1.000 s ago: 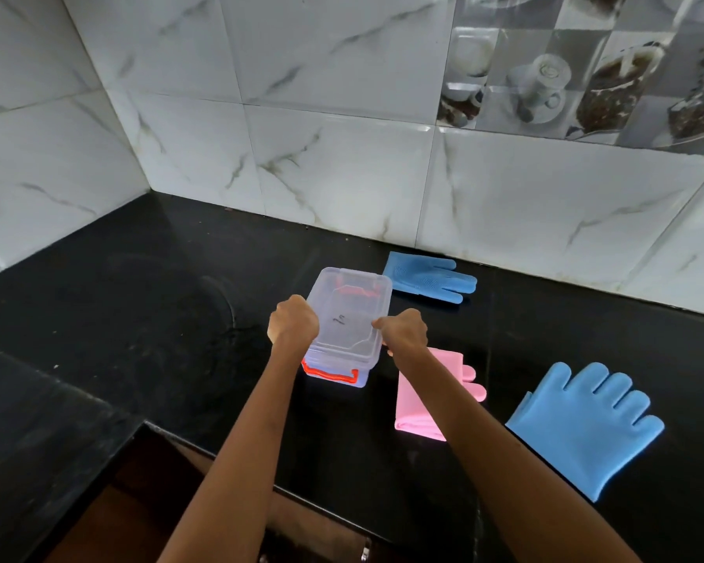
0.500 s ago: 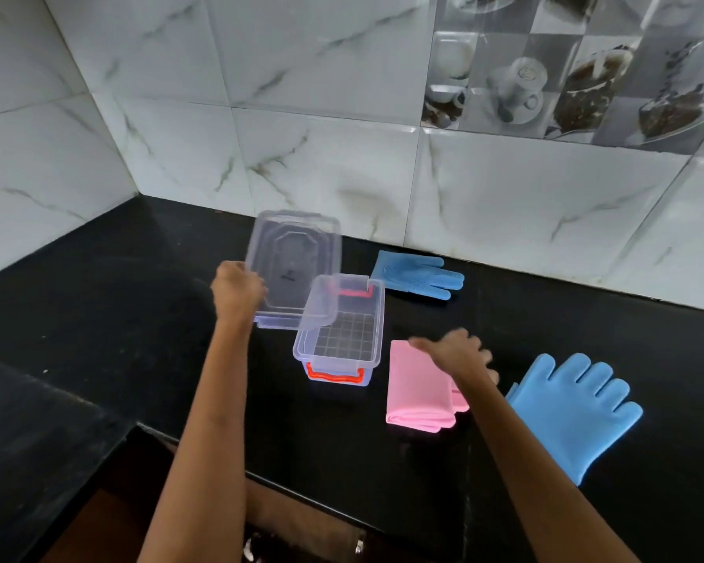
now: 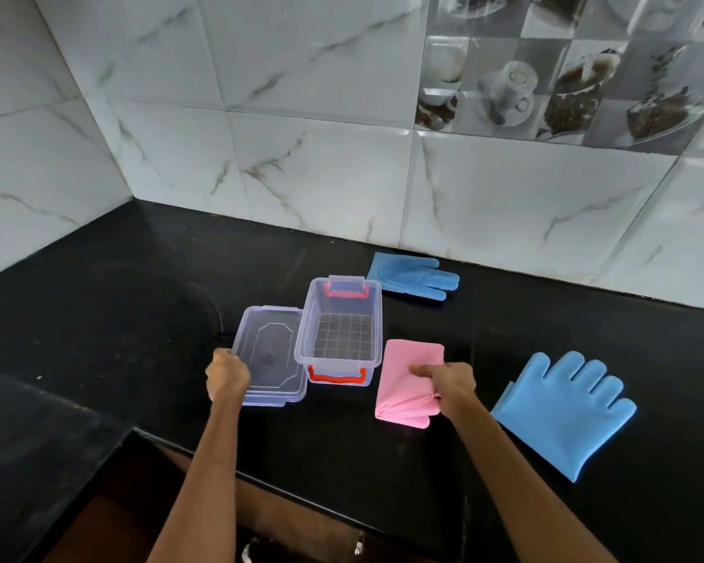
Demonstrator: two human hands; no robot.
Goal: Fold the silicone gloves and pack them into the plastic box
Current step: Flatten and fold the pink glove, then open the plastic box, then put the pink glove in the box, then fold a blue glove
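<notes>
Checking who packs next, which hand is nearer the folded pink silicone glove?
Right. The right hand pinches the folded pink silicone glove; the left hand holds the clear plastic lid beyond the box.

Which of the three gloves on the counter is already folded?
The pink glove, pinched by the right hand beside the plastic box. Both blue gloves, by the wall and at the right, lie flat, fingers out.

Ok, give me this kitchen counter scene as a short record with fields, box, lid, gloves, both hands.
box: clear plastic box with red handles, open, nothing inside
lid: clear plastic lid flat on the black counter, left of box
pink glove: folded pink silicone glove, right of box
blue gloves: two, unfolded, near and far
left hand: grips lid
right hand: pinches pink glove
</notes>
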